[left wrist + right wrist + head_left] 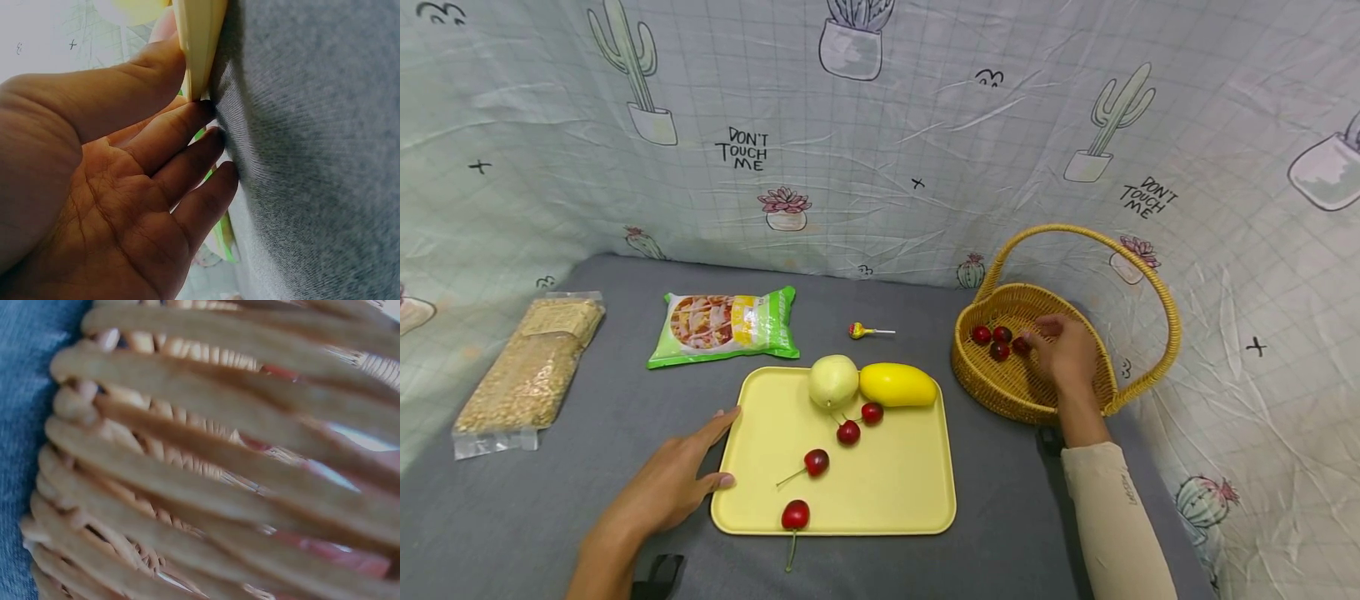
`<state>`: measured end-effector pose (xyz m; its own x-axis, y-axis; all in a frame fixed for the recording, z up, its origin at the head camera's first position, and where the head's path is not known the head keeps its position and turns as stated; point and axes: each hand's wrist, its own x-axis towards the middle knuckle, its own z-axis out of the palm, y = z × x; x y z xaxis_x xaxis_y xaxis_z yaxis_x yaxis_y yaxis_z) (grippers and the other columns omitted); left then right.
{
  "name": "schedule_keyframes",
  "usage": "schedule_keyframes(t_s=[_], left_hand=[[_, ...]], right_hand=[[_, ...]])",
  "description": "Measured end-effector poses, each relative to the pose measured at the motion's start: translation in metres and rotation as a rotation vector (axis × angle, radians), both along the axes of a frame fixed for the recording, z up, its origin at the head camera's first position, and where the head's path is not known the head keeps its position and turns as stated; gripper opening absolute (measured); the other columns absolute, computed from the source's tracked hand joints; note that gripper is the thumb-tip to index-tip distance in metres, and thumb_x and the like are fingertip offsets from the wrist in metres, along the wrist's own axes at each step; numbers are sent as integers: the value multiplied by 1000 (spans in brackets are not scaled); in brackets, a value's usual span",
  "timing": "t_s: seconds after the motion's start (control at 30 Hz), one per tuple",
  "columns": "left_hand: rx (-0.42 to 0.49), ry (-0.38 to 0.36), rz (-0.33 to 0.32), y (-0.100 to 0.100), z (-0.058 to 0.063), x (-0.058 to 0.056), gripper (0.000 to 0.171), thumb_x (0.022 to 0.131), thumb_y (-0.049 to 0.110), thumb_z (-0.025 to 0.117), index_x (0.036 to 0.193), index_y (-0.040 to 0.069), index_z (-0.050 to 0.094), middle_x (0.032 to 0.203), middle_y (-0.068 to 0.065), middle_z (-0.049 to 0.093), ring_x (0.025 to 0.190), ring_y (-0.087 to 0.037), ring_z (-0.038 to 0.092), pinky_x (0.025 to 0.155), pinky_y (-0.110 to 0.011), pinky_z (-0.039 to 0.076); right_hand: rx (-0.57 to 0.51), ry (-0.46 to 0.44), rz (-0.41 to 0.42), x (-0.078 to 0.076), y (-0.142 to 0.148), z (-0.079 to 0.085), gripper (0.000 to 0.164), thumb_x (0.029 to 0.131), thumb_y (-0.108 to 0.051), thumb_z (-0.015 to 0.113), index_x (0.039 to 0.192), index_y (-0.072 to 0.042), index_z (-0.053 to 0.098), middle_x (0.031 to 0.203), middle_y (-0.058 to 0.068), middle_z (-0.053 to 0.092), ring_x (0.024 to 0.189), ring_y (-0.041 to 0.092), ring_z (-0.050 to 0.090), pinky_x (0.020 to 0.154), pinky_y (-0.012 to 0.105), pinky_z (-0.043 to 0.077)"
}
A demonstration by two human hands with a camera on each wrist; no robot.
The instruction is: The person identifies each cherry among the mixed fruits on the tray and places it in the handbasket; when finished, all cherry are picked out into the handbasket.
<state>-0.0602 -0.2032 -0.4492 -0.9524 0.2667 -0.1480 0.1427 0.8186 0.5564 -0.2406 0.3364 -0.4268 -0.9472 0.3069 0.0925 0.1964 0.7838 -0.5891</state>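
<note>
My left hand (673, 479) rests against the left edge of the yellow tray (880, 492), fingers spread along it. The left wrist view shows the thumb (140, 75) over the tray rim (201, 50) and the other fingers beside it, near the grey cloth. On the tray lie several red cherries (816, 462), a pale green round fruit (832, 382) and a yellow mango-like fruit (897, 385). My right hand (1066, 354) is inside the wicker basket (1000, 400), its fingertips beside a cherry (1021, 344). More cherries (981, 335) lie there. Basket wickerwork (187, 444) hides the hand in the right wrist view.
A green snack bag (722, 327) lies behind the tray, with a lollipop (868, 331) to its right. At far left is a clear bag of beige grains (531, 367). The basket's tall handle (1168, 333) arches at the right. A printed cloth (880, 150) hangs behind the table.
</note>
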Motion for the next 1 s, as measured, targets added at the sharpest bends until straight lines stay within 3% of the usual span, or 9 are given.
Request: schedule_keyframes(t_s=[0.13, 0.23, 0.4, 0.53, 0.7, 1.0], left_hand=[[-3, -10, 4, 0, 1, 0, 93, 90, 23, 86, 166, 10, 35, 161, -35, 43, 135, -58, 56, 101, -70, 52], [-9, -11, 5, 1, 1, 0, 93, 90, 23, 86, 166, 10, 35, 161, -35, 43, 135, -58, 56, 101, -70, 51], [-13, -10, 4, 1, 1, 0, 92, 90, 23, 86, 166, 11, 35, 161, -35, 43, 134, -57, 57, 102, -70, 51], [-12, -14, 6, 1, 1, 0, 92, 90, 23, 85, 166, 11, 35, 161, -35, 42, 134, -57, 56, 102, -70, 51], [-12, -5, 4, 1, 2, 0, 92, 90, 22, 86, 166, 10, 36, 161, -36, 42, 134, -58, 57, 102, -70, 51], [-9, -5, 9, 1, 2, 0, 91, 90, 22, 86, 166, 10, 36, 161, -35, 43, 135, -58, 56, 102, -70, 51]], right_hand=[[-88, 305, -8, 0, -6, -2, 40, 99, -38, 78, 128, -10, 75, 119, 16, 75, 93, 29, 64, 81, 39, 52], [-118, 497, 29, 0, -11, -1, 35, 95, -31, 83, 122, -9, 77, 110, 14, 76, 74, 16, 55, 68, 25, 42], [-128, 692, 132, 5, -20, 4, 35, 88, -23, 91, 115, -4, 80, 102, 17, 77, 65, 17, 54, 63, 16, 40], [-99, 762, 234, 16, -32, 8, 35, 84, -21, 93, 112, -5, 81, 95, 18, 74, 65, 26, 54, 63, 17, 40], [-88, 789, 397, 34, -57, 12, 36, 79, -13, 96, 111, -9, 82, 83, 12, 67, 60, 22, 50, 58, 20, 38], [-52, 705, 715, 65, -105, 17, 45, 73, -10, 98, 115, -14, 81, 94, 2, 72, 63, 16, 48, 58, 21, 39]])
